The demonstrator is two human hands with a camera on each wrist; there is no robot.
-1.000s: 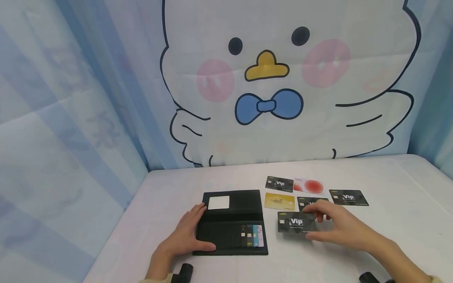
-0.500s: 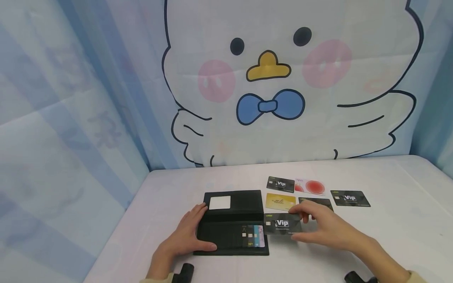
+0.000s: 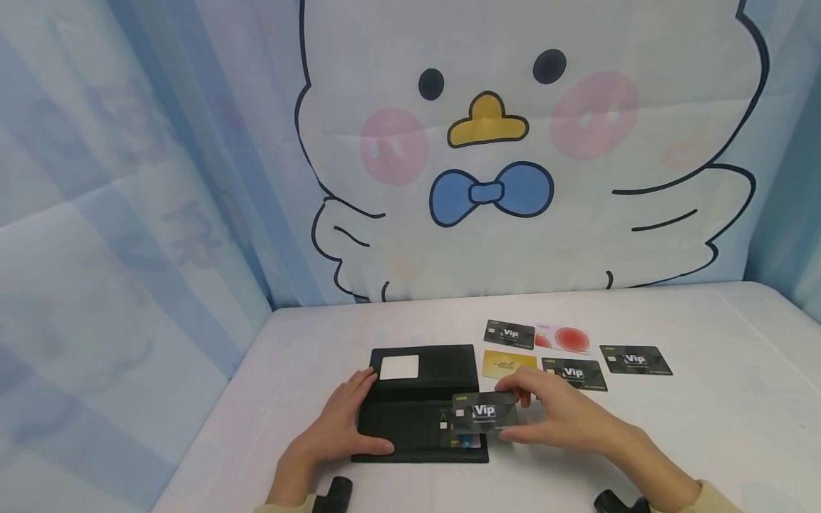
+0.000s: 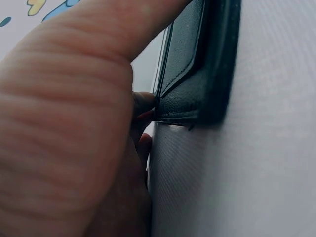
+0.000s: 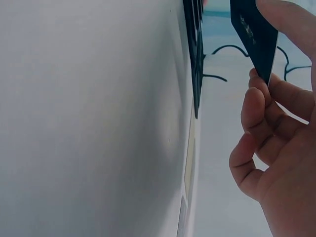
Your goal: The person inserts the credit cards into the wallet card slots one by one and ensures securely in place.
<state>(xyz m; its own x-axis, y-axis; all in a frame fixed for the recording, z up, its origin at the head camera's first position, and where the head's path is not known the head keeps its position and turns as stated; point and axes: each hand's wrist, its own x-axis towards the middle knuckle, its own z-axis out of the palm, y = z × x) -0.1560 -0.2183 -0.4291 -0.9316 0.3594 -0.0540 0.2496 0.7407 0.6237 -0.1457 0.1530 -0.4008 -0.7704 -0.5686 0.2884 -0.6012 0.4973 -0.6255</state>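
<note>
An unfolded black wallet [image 3: 410,420] lies on the table, with a blank white panel in its upper half and several cards [image 3: 445,427] in the slots at lower right. My left hand [image 3: 335,426] rests along its left edge, fingers stretched out and the thumb [image 4: 143,19] lying over the leather. Between thumb and fingers, my right hand [image 3: 558,413] pinches a black VIP card [image 3: 484,413] at its right end. That card [image 5: 256,37] is raised off the surface, over the wallet's lower right, and partly hides the slotted cards.
Right of the wallet lie more cards: black VIP cards [image 3: 509,334], a gold card [image 3: 505,363] partly behind my right hand, and a pink-and-red card [image 3: 564,338]. Another black VIP card [image 3: 635,360] lies farther right. A cartoon curtain [image 3: 487,249] hangs behind the table [image 3: 718,399].
My right hand has carried the black VIP card leftward, from beside the wallet to over its lower right part. My left hand stays in place on the wallet.
</note>
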